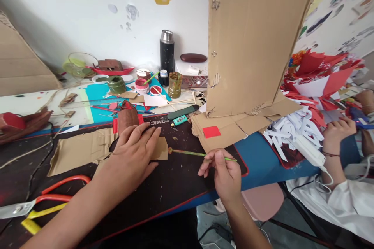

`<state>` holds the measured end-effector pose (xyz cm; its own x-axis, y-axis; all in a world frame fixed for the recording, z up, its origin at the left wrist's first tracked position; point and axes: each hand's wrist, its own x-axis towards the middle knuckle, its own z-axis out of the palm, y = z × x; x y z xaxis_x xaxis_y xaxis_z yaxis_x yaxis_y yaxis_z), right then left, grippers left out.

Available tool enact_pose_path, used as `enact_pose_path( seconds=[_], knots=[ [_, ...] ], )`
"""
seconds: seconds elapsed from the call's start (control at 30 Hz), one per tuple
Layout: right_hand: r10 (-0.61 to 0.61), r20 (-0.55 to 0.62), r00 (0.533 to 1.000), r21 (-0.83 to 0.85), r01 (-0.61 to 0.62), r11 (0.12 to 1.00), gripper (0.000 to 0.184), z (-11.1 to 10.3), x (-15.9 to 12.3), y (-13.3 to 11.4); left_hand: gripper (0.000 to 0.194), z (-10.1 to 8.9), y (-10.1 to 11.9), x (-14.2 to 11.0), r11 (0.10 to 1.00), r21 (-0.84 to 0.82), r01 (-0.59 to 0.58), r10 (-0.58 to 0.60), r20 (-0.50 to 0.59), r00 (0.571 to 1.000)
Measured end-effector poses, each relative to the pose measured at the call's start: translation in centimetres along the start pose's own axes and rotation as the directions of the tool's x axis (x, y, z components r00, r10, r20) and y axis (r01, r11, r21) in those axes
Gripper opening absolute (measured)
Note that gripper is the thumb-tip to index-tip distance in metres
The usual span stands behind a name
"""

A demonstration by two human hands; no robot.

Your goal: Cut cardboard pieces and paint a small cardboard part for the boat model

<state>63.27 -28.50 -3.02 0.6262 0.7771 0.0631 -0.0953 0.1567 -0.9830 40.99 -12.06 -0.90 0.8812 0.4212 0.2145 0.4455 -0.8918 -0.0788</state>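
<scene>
My right hand (226, 171) is closed around a thin green paintbrush (189, 153). The brush lies almost level, its brown-stained tip pointing left at a small piece of cardboard (161, 149). My left hand (134, 151) rests palm down over that piece, fingers stretched out; the part under the hand is hidden. Just beyond my left fingers stands a brown-painted rounded piece (127, 120) with red ribbed strips at its sides. A torn flat of cardboard (83, 149) lies left of my left hand.
Orange-handled scissors (43, 200) lie near my left forearm. Paint jars (117, 85), a murky jar (175, 85) and a black flask (167, 52) stand at the back. A tall cardboard panel (254, 42) rises at right, near white paper strips (295, 132) and another person's hand (339, 134).
</scene>
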Motion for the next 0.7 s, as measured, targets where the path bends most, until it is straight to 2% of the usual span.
enact_pose_path(
  seconds=[0.2, 0.3, 0.5, 0.7],
  knots=[
    [0.021, 0.014, 1.0, 0.003, -0.021, 1.0, 0.051, 0.0, -0.1, 0.2, 0.083, 0.7, -1.2, 1.5, 0.999, -0.034, -0.037, 0.042, 0.168, 0.985],
    [0.04, 0.049, 0.998, 0.0, -0.04, 0.999, 0.05, 0.2, -0.3, 0.4, 0.085, 0.7, -1.4, 2.0, 0.998, -0.045, -0.039, 0.048, 0.217, 0.975],
    [0.025, 0.079, 0.997, -0.029, -0.022, 0.999, 0.049, 0.8, -0.3, 1.0, 0.074, 0.9, -1.8, 2.6, 0.993, -0.077, -0.09, 0.106, 0.237, 0.966],
    [0.005, 0.097, 0.995, -0.089, 0.004, 0.996, 0.047, 0.5, -0.3, 1.4, 0.067, 1.5, -2.0, 2.6, 0.992, -0.068, -0.106, 0.118, 0.2, 0.973]
  ],
)
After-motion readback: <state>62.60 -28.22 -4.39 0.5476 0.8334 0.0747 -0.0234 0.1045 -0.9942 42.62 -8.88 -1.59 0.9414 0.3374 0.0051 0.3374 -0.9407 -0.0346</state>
